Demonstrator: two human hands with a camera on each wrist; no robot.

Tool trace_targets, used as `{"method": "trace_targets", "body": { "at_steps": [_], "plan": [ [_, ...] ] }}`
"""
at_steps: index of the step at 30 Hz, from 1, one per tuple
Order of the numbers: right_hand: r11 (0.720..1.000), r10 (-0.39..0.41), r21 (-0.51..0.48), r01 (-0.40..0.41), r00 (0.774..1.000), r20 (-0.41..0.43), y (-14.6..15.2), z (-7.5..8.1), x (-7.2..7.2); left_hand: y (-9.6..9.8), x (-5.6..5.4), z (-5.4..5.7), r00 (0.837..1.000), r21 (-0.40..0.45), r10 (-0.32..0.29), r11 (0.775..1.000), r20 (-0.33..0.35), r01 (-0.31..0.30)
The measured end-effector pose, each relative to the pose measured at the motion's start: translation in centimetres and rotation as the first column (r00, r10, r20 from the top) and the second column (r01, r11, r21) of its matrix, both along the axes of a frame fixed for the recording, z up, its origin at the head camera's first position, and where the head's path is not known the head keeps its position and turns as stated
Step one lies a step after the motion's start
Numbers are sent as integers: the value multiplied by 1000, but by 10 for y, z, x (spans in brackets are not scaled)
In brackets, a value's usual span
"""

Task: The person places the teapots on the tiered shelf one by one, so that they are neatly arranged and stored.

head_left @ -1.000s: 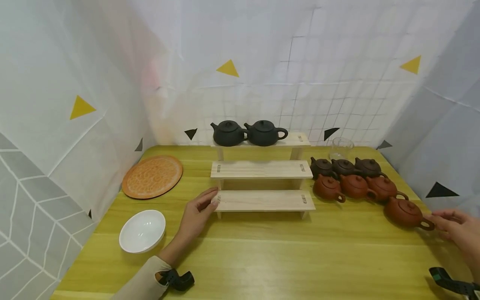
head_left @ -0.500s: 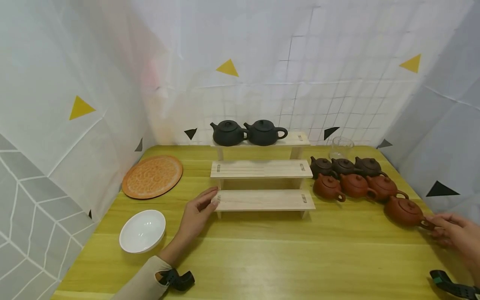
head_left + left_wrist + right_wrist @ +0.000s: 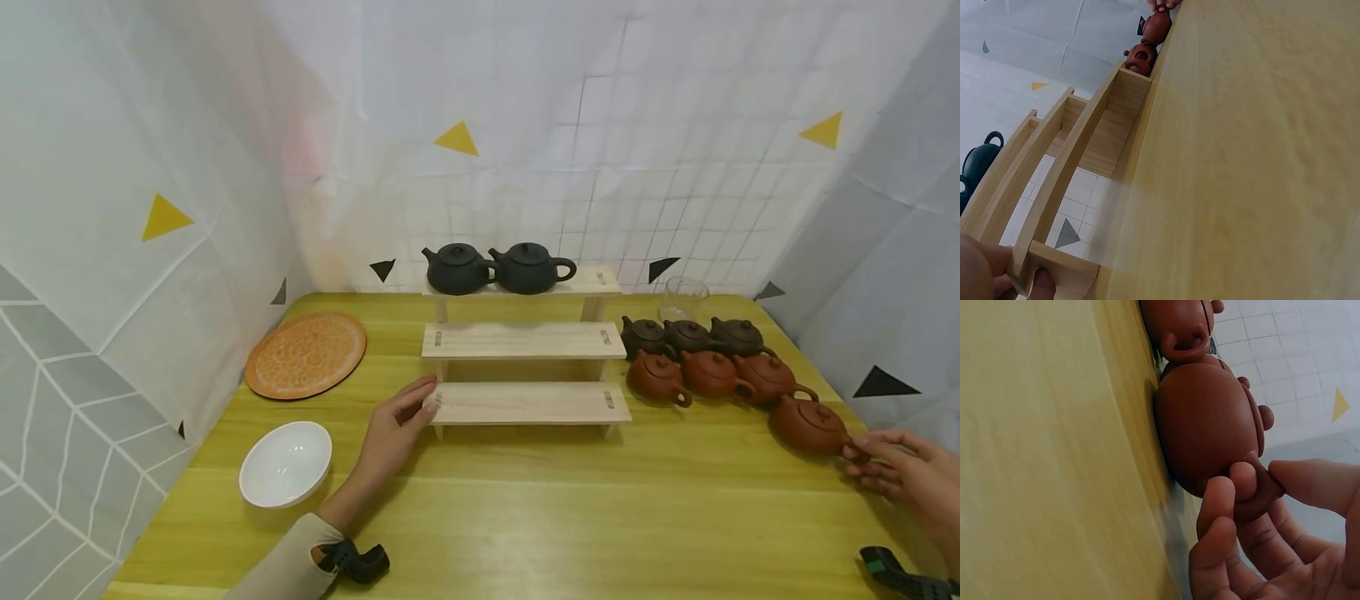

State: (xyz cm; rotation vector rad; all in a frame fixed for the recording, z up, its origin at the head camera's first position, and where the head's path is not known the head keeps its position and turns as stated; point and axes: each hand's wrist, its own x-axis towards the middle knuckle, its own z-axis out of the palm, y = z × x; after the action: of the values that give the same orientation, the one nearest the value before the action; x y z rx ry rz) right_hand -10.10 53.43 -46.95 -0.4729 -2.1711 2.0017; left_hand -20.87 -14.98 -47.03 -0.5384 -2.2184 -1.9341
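Observation:
My left hand (image 3: 390,427) holds the left end of the lowest plank of a three-tier wooden display shelf (image 3: 525,403); in the left wrist view, thumb and fingers lie on either side of that plank end (image 3: 1021,265). At the far right, my right hand (image 3: 911,473) pinches the loop handle of a reddish-brown clay teapot (image 3: 807,425). In the right wrist view a fingertip (image 3: 1244,480) goes through the handle while the thumb presses on it from outside. The teapot (image 3: 1207,428) sits low at the table surface, lid on.
Two black teapots (image 3: 527,268) stand on the top tier. Right of the shelf are three more reddish teapots (image 3: 708,372), with three dark brown teapots (image 3: 687,335) behind and a clear glass (image 3: 684,298). A white bowl (image 3: 286,463) and round orange mat (image 3: 306,354) lie left.
My right hand has moved in slightly to the left, and its fingers have closed round the teapot's handle. The left hand stays at the shelf end.

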Motion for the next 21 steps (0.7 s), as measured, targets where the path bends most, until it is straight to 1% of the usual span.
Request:
{"method": "trace_targets", "body": {
  "at_steps": [3,8,14,18,21],
  "plan": [
    [1000,3,-2,-3,999,-36,1,-5,1,1,1,0,1000,-4,2,1000,-4,-2],
    [1000,-8,14,9,998,-56,1,-6,1,1,1,0,1000,-8,3,1000,-4,-3],
    [999,-28,-46,22,992,-122,1,-6,0,0,1,0,1000,-6,4,1000,2,-4],
    [999,-30,-47,23,986,-166,3,-5,-2,0,1,0,1000,-4,4,1000,2,-4],
    [999,-38,-28,33,984,-172,2,-3,-2,0,1,1,1000,-1,-2,1000,5,2]
  ]
}}
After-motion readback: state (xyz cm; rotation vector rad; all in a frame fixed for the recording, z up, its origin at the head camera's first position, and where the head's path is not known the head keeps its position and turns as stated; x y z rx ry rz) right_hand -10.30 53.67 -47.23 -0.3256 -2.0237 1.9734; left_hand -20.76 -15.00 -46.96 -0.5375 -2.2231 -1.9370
